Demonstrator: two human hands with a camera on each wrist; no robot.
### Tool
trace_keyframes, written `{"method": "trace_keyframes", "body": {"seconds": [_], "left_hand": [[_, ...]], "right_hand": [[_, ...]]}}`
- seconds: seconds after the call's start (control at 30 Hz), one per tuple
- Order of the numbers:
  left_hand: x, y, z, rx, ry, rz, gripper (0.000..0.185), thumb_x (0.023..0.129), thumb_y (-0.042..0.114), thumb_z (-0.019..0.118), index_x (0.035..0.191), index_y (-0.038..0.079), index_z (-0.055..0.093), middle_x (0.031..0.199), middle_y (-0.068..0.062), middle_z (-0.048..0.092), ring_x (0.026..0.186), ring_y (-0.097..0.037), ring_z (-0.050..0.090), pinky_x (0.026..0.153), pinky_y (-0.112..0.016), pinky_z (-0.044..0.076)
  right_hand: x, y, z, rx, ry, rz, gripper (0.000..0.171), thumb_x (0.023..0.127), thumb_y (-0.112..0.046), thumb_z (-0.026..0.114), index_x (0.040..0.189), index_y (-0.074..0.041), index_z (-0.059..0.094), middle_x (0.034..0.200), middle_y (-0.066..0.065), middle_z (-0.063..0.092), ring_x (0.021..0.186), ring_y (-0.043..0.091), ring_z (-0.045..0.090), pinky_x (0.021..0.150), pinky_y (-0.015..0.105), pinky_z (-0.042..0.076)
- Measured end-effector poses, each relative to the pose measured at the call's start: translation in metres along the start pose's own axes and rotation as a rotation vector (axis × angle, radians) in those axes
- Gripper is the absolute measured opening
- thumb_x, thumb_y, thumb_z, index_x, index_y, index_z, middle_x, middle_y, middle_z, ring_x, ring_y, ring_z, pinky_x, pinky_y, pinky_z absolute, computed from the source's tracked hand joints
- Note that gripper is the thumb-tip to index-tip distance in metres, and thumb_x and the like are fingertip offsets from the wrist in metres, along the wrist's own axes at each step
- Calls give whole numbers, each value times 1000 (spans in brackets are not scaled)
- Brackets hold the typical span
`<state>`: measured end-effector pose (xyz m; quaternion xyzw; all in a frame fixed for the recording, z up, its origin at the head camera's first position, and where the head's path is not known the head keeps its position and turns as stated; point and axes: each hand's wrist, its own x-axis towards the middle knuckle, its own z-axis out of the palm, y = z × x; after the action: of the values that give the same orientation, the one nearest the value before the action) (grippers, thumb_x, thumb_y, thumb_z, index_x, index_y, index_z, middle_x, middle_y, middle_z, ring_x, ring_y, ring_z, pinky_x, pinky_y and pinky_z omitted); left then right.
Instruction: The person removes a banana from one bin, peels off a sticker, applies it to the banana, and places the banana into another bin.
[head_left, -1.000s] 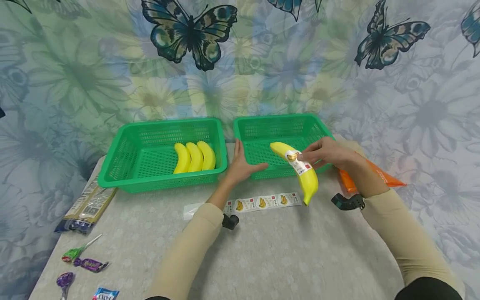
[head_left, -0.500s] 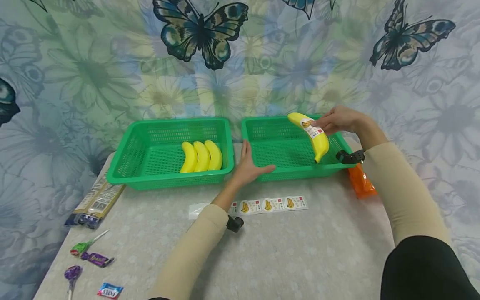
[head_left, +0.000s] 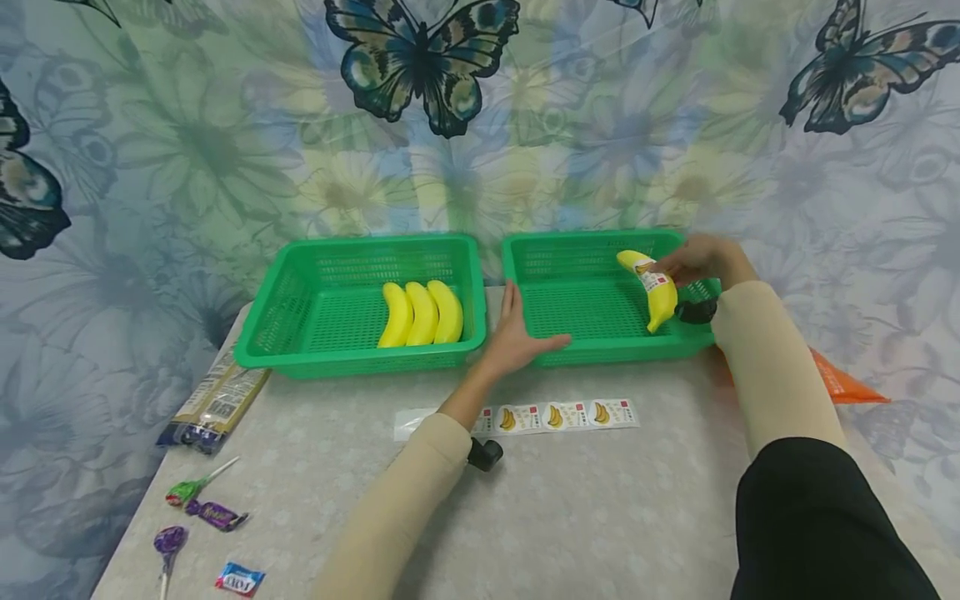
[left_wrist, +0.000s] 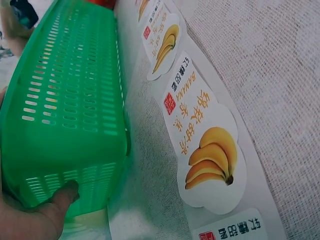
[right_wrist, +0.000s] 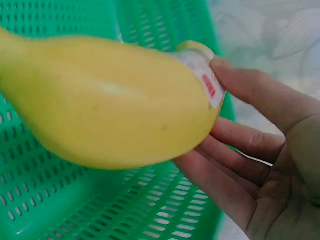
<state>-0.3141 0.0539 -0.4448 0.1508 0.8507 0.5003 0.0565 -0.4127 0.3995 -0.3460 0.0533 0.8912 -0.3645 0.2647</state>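
Observation:
My right hand (head_left: 693,260) holds a yellow banana (head_left: 654,290) with a label on it, low inside the right green basket (head_left: 615,354), near its right wall. In the right wrist view the thumb lies on the label and the fingers curl under the banana (right_wrist: 110,100) above the basket's mesh floor (right_wrist: 75,210). My left hand (head_left: 517,337) rests with straight fingers against the front left corner of that basket. Its thumb (left_wrist: 65,192) touches the basket's front wall (left_wrist: 75,100). A strip of banana stickers (head_left: 558,414) lies on the table in front of the basket.
The left green basket (head_left: 360,362) holds three bananas (head_left: 420,312) side by side. An orange packet (head_left: 843,385) lies right of my right arm. A flat packet (head_left: 213,400) and several wrapped sweets (head_left: 202,508) lie at the table's left. A patterned curtain hangs behind.
My right hand carried the labelled banana from above the table's sticker strip, up over the right basket, then down inside it. The left hand stayed on the basket's corner.

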Motion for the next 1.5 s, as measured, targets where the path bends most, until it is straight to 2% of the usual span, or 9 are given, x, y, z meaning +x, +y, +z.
{"method": "trace_keyframes", "body": {"seconds": [0.07,0.2,0.37,0.47,0.67,0.77,1.07,1.23,1.5], "left_hand": [[-1,3,1,-9,-8,6,127,75,57,76,156,13,-12,163,8,-22,153,-27,-2,120,-52,24],[-3,7,2,-25,-8,5,127,75,56,77,156,14,-12,162,10,-23,153,-26,-2,120,-53,24],[-6,11,0,-37,-4,5,127,75,57,77,156,15,-11,163,11,-22,153,-24,-2,120,-51,25],[-8,12,0,-42,-6,4,127,75,57,77,156,17,-12,163,11,-22,153,-24,-2,120,-51,24],[-10,9,2,-42,-8,1,127,75,56,77,156,16,-12,163,9,-22,153,-25,-2,120,-52,22],[-11,8,3,-50,-17,2,127,75,56,77,156,17,-12,163,10,-22,153,-25,-2,120,-52,22],[-14,6,3,-42,-12,6,126,75,56,76,156,18,-12,163,9,-21,153,-25,2,119,-53,26],[-13,3,1,-50,-12,5,125,76,55,76,156,20,-13,163,9,-21,153,-25,1,119,-53,26],[-13,3,0,-56,-32,-11,125,76,55,77,156,19,-12,162,12,-23,153,-25,1,119,-54,26]], "right_hand": [[0,6,0,-40,23,15,62,92,-35,67,133,9,52,125,22,64,88,14,69,97,46,53],[0,12,0,-86,62,46,61,91,-34,69,129,11,55,127,29,61,86,20,72,90,45,56],[4,12,1,-140,87,87,55,90,-27,71,121,16,58,96,22,73,78,21,73,84,43,59],[6,11,2,-196,77,113,52,89,-26,72,118,16,60,86,14,75,76,20,73,83,43,58],[7,14,10,-228,30,136,52,90,-24,71,120,16,58,94,18,75,80,21,73,85,42,58],[7,15,14,-218,27,141,54,90,-20,70,123,19,52,93,21,74,79,24,73,83,43,59],[7,14,23,-258,54,124,43,89,-13,69,115,19,55,98,26,71,75,24,72,80,43,60],[8,11,27,-304,107,124,37,87,-14,71,109,14,59,89,21,72,75,26,71,80,45,59],[9,14,34,-448,177,79,27,81,-12,77,93,9,68,77,16,72,68,24,69,69,39,59]]}}
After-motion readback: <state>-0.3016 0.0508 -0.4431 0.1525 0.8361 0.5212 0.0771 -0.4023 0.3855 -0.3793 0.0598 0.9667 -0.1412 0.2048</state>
